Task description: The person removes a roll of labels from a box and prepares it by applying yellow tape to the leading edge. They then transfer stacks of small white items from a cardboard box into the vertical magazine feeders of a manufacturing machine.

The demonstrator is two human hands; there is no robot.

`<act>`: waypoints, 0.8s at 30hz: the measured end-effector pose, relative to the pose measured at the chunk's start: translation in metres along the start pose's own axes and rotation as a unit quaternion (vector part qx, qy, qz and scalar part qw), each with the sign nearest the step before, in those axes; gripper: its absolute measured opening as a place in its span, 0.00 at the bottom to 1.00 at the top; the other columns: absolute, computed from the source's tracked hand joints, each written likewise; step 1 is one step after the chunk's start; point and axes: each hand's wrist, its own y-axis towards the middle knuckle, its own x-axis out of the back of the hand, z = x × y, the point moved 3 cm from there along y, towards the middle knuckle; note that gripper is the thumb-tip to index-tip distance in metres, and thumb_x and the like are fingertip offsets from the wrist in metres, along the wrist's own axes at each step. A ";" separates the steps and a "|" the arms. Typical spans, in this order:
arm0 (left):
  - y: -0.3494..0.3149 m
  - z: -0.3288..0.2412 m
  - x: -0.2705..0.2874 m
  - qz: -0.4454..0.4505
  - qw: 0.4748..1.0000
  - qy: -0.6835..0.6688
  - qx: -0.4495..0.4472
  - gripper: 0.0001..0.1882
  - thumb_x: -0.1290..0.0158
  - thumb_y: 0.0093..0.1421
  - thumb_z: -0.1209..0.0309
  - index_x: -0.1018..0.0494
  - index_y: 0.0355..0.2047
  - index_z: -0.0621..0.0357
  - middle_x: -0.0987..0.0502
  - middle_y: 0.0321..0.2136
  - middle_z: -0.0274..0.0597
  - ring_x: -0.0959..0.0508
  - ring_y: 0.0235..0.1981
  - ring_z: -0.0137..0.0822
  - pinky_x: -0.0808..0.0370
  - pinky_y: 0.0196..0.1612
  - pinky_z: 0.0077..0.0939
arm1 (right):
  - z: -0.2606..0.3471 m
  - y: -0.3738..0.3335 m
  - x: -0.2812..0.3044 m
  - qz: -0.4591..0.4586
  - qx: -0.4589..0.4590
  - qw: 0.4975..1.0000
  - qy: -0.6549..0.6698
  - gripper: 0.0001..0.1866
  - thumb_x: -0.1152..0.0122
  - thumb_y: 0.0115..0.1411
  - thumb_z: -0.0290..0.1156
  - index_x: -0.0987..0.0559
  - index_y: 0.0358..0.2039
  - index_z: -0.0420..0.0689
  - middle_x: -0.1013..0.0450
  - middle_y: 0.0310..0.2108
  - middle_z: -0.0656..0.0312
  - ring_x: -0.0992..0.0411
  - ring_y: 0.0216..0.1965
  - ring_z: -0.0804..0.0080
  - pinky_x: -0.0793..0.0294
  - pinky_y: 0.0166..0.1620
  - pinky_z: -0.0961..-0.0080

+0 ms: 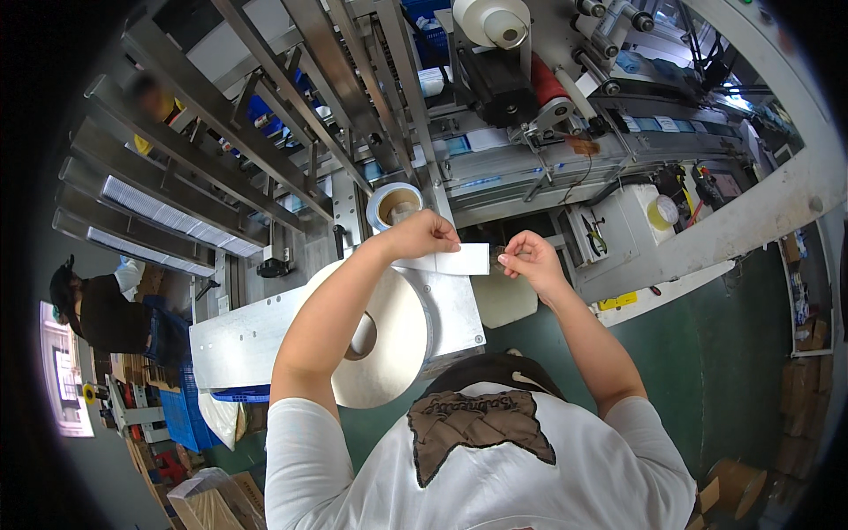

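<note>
My left hand pinches the top edge of a white paper strip between thumb and fingertips. The strip lies level in front of me, over the right part of a metal plate. Just off its right end, my right hand is closed in a pinch. What its fingertips hold, if anything, is too small to make out. Behind my left hand stands a roll of tape with a pale blue rim and a cardboard core. A large white paper roll sits beneath my left forearm, partly hidden by it.
Slanted metal magazine rails rise at the left, some with stacked white cards. A conveyor runs behind my hands. A yellowish tape roll and tools lie at the right. Another person is at the far left.
</note>
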 end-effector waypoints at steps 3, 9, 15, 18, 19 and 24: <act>0.002 0.002 0.000 -0.010 1.000 0.019 0.005 0.09 0.42 0.57 0.70 0.21 0.34 0.63 0.21 0.27 0.35 0.24 0.30 0.24 0.28 0.36 0.18 | -0.001 0.002 0.001 -0.002 -0.001 1.000 -0.007 0.09 0.37 0.53 0.21 0.30 0.29 0.44 0.29 0.25 0.66 0.29 0.24 0.82 0.31 0.27 0.86; 0.002 0.001 0.001 -0.010 1.000 0.003 0.006 0.09 0.42 0.57 0.70 0.21 0.34 0.63 0.20 0.28 0.35 0.24 0.30 0.24 0.28 0.37 0.19 | -0.001 0.004 0.001 -0.006 0.001 1.000 -0.017 0.09 0.37 0.53 0.21 0.30 0.30 0.44 0.29 0.25 0.67 0.29 0.24 0.83 0.31 0.27 0.87; 0.002 0.002 0.000 -0.005 0.999 -0.032 0.005 0.10 0.44 0.58 0.69 0.21 0.34 0.63 0.21 0.28 0.35 0.25 0.30 0.24 0.28 0.37 0.19 | -0.004 0.003 0.000 -0.012 0.027 0.999 -0.032 0.09 0.37 0.53 0.20 0.30 0.31 0.42 0.30 0.25 0.66 0.29 0.24 0.83 0.30 0.28 0.86; 0.006 -0.006 -0.004 0.004 0.989 -0.121 0.084 0.11 0.43 0.57 0.67 0.21 0.34 0.63 0.22 0.27 0.36 0.25 0.30 0.25 0.28 0.35 0.20 | -0.006 0.002 0.000 -0.010 0.047 0.998 -0.044 0.10 0.37 0.53 0.20 0.30 0.32 0.42 0.29 0.26 0.66 0.28 0.25 0.82 0.29 0.28 0.85; 0.007 -0.013 -0.006 0.013 0.994 -0.070 0.080 0.11 0.42 0.56 0.67 0.21 0.34 0.62 0.22 0.27 0.36 0.25 0.29 0.25 0.28 0.35 0.21 | -0.006 0.001 0.000 -0.009 0.053 0.997 -0.049 0.10 0.37 0.53 0.20 0.30 0.32 0.42 0.29 0.27 0.66 0.28 0.26 0.82 0.29 0.29 0.85; 0.006 -0.033 -0.016 0.039 0.990 0.137 -0.015 0.13 0.36 0.48 0.68 0.21 0.34 0.61 0.21 0.26 0.38 0.24 0.28 0.27 0.28 0.34 0.23 | 0.003 -0.011 0.000 -0.020 0.188 0.959 -0.212 0.10 0.36 0.52 0.20 0.28 0.33 0.39 0.28 0.29 0.63 0.26 0.29 0.79 0.27 0.31 0.84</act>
